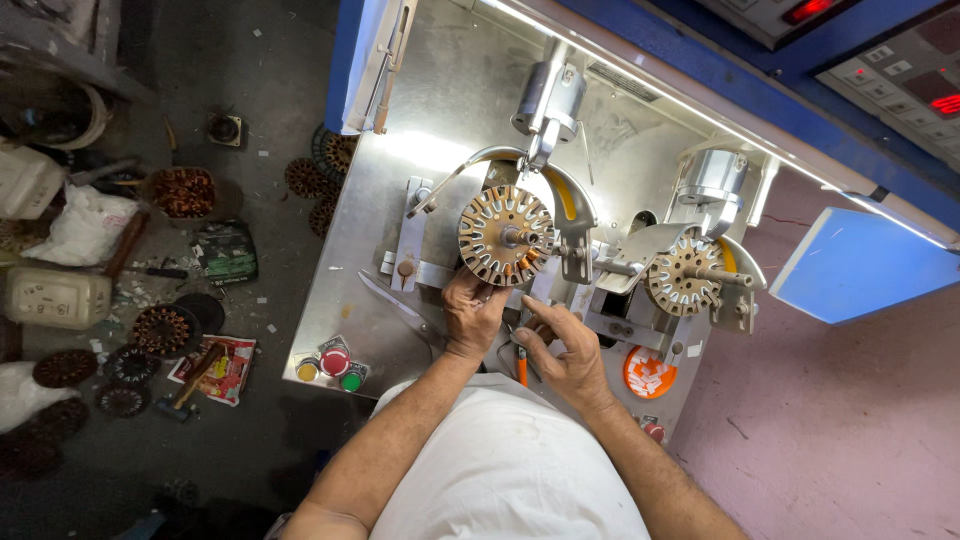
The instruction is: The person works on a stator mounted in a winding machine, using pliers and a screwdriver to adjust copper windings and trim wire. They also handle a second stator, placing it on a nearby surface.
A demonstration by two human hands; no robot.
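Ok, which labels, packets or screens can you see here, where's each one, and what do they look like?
Round sticker: orange and white, machine front, beside the right hand.
Display panels: grey with red lit readouts, top right.
Flat packet: red and yellow, floor at left, under a hammer.
Dark green packet: floor, further up.
Pale container: rectangular, far left.

We cannot see the fingertips of the left hand [472, 312]: they are tucked under the lower edge of the slotted round core [505, 235]. The right hand [560, 345] covers most of an orange-handled tool [521, 366]; its working end is hidden. Both forearms run out at the bottom edge. The control panel [905, 75] is cut off at the top right corner. Dark wound coils [60, 370] at the left are too dim for us to count.
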